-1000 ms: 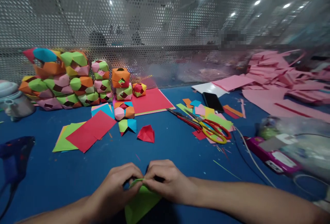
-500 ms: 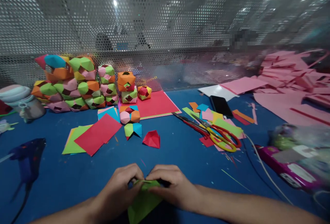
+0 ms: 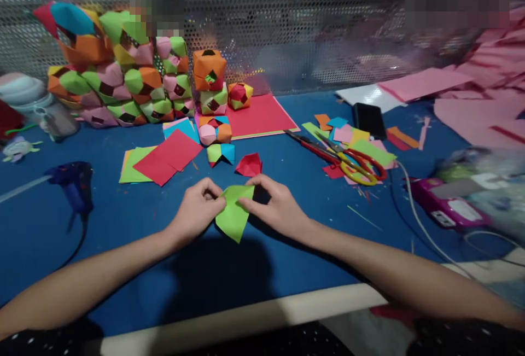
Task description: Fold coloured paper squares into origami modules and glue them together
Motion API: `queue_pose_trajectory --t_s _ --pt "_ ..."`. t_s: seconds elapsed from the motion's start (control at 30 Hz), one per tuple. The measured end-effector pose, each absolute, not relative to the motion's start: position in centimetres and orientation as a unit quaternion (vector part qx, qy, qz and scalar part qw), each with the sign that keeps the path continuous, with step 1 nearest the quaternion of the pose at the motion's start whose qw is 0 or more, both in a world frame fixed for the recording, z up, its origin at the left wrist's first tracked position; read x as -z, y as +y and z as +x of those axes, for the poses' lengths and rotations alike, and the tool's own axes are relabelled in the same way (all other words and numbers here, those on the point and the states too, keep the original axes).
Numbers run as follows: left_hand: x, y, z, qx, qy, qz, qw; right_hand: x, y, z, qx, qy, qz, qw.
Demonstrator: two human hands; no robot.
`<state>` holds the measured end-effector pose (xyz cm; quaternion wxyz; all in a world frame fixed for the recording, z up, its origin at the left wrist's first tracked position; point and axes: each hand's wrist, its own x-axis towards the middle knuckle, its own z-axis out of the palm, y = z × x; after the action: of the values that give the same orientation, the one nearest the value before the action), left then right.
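Both forearms come in from the near edge of the blue worktop (image 3: 123, 235) and converge, each bent slightly inward at the wrist. The left hand (image 3: 199, 211) is curled, knuckles up, with thumb and forefinger closed narrow on the left upper edge of one folded green paper (image 3: 234, 216). The right hand (image 3: 276, 208) lies palm down, its fingers (image 3: 256, 181) pinched on the paper's upper right corner. The paper's pointed end aims toward the person; whether it rests on the worktop or is lifted just off it cannot be told. It sits left of the scissors (image 3: 348, 160) and nearer the person than they are. The scissors look like two pairs lying crossed, one red-handled and one yellow-handled. Left of the scissors lies one small red folded piece (image 3: 249, 164), just beyond the fingers of both hands, and further left one green-and-blue folded piece (image 3: 221, 152). Just behind the scissors is one black phone (image 3: 369, 120). Far left of the scissors lies one blue glue gun (image 3: 71, 184). Behind and left of the scissors stands a stack of paper cubes (image 3: 123, 82), too many to count surely.
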<state>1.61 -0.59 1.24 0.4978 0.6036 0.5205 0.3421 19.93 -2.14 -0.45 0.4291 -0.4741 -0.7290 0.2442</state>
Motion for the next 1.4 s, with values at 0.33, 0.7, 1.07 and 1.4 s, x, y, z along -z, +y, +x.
queue_pose_trajectory --t_s 0.33,0.7,1.07,1.4 --pt "-0.9 -0.7 2.3 -0.361 0.498 0.527 0.587 1.2 -2.3 19.6 -0.204 -0.777 -0.378 0.460" --pt "-0.5 -0.9 2.3 -0.333 0.500 0.535 0.594 0.0 -2.7 20.1 -0.353 -0.726 -0.408 0.427" --pt "-0.3 -1.2 2.5 -0.333 0.499 0.565 0.567 0.3 -2.1 19.7 -0.622 -0.521 -0.443 0.381" --pt "-0.6 -1.8 2.7 -0.318 0.466 0.550 0.616 0.3 -2.2 19.8 -0.522 -0.587 -0.492 0.375"
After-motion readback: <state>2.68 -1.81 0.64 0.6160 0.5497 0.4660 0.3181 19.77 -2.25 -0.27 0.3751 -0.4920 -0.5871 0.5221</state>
